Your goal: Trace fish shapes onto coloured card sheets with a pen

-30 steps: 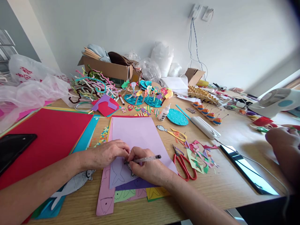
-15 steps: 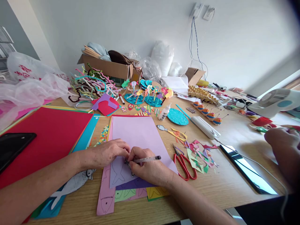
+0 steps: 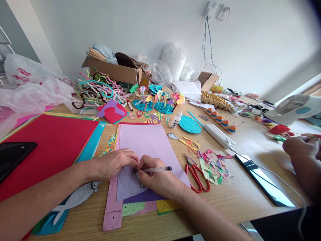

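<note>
My right hand is closed around a clear-barrelled pen with a dark end, its tip low over a lilac sheet of paper. Pressed on that sheet, my left hand has its fingers stretched toward the pen tip; their ends are partly hidden. A fish outline is drawn on the sheet below my left hand. Part of a small dark-edged shape shows under my right hand. Beneath the lilac sheet lie more coloured papers, including a pink strip with a drawn fish.
Red-handled scissors and paper scraps lie to the right, near a tablet. A glue bottle stands behind. Red paper and a phone are left. Another person's hand shows at far right.
The pen and my right hand have shifted very slightly over the sheet. My left hand stays in place, and the view has tilted a little.
</note>
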Available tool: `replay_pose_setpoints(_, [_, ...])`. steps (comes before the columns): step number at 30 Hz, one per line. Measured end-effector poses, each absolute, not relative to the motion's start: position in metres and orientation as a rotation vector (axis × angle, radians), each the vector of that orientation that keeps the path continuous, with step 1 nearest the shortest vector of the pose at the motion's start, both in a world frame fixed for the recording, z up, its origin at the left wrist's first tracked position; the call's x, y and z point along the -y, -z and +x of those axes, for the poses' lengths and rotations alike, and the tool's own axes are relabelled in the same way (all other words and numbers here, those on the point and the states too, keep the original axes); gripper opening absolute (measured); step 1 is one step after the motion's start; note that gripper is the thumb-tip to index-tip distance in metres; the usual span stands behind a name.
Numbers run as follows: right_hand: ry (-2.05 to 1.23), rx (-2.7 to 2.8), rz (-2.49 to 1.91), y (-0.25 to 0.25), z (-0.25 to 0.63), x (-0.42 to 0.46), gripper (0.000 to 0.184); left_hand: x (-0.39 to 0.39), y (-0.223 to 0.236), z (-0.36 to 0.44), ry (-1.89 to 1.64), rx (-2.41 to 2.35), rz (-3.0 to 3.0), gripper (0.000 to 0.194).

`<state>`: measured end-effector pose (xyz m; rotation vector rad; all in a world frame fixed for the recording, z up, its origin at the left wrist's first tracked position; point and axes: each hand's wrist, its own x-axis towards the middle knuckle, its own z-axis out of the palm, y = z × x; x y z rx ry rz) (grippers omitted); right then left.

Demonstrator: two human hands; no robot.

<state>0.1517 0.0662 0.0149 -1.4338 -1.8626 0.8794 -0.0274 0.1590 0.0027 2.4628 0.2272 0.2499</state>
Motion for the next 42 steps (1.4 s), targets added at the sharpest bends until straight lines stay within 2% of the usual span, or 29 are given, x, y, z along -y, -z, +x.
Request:
replay_pose_setpoints(16, [-0.845,1.847,-1.535,-0.019,0.148,-0.067,0.016,-0.155,-0.006,-0.029,-0.205,-0.437,2.416,0.03])
replay_pose_setpoints(24, [-1.089,1.57,-1.475,-0.014,0.154,-0.068,0.014,-0.154,-0.007,-0.03,-0.19,-0.473,2.394,0.033])
replay_pose_setpoints(29, [-1.113,1.566,-1.421,-0.013,0.157,-0.065,0.014,-0.154,-0.01,-0.031,-0.158,-0.491,2.396,0.033])
replay_pose_setpoints(36, [-0.8,1.534,-1.448,-0.025,0.167,-0.056,0.005,-0.157,0.0,-0.034,-0.268,-0.37,2.43,0.034])
replay_pose_setpoints(42, [-0.815,1.751,-1.452,-0.025,0.167,-0.063,0.008,-0.157,0.002,-0.034,-0.308,-0.295,2.484,0.038])
